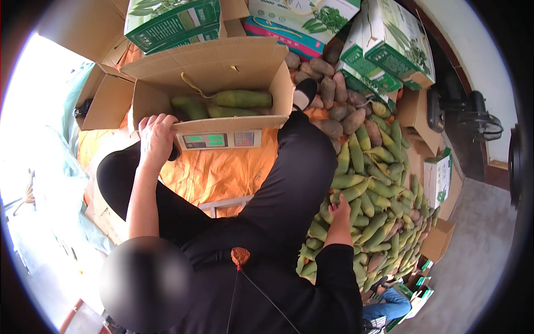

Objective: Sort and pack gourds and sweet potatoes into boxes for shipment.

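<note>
An open cardboard box [222, 121] stands in front of me with a few long green radishes [242, 99] lying in it. My left hand [157, 135] is closed over the near left edge of this box. Below its near side shows a scale [214, 140] with lit green displays. To my right spreads a big heap of green radishes [381, 189]. At the heap's near edge my right hand [339, 210] has its fingers closed round the end of one green radish [335, 198]; the fingers partly hide it.
Brownish-purple roots [328, 89] lie beyond the heap. Green-and-white cartons [389, 44] are stacked at the far right, more at the far side. A black fan [479, 123] stands on the right. Orange sheeting [192, 175] covers the floor. Another person's blue-clad leg [389, 306] shows at lower right.
</note>
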The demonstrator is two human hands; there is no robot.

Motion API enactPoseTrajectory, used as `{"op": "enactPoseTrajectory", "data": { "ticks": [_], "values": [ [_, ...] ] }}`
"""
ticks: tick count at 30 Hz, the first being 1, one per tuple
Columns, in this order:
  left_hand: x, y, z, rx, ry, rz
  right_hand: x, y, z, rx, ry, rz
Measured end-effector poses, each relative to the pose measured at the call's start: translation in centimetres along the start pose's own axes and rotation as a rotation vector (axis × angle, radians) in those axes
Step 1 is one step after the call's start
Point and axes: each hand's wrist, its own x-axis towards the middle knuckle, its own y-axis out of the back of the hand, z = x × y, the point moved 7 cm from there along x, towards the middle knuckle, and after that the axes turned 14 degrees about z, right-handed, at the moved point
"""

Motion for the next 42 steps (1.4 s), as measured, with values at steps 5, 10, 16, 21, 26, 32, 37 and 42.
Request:
{"op": "enactPoseTrajectory", "data": {
  "ticks": [5, 10, 16, 21, 26, 32, 37, 42],
  "values": [
    [0.1, 0.0, 0.1, -0.024, 0.004, -0.003, 0.5, 0.4, 0.0, 0.058, -0.067, -0.016],
    [0.0, -0.1, -0.2, -0.021, 0.011, 0.0, -2.3, -0.2, 0.5, 0.188, -0.12, -0.192],
    [0.0, -0.2, -0.2, -0.025, -0.004, -0.002, -9.6, -0.7, -2.0, 0.069, 0.209, -0.509],
    [0.0, 0.0, -0.4, -0.032, 0.0, 0.008, -23.7, -3.1, -10.8, -0.073, 0.75, -0.657],
    [-0.1, -0.2, -0.5, -0.049, -0.006, 0.017, -39.5, -5.6, -17.4, -0.159, 1.174, -0.856],
    [-0.8, 0.0, -1.1, -0.048, 0.016, -0.006, -53.3, -10.5, -16.6, -0.369, 1.317, -1.133],
    [-0.2, -0.5, -0.3, -0.044, -0.013, -0.005, -57.8, -16.3, -13.0, -0.543, 1.444, -1.252],
    [0.0, -0.5, -0.4, -0.03, -0.039, -0.007, -57.6, -18.9, -12.4, -0.504, 1.64, -1.159]
  ]
}}
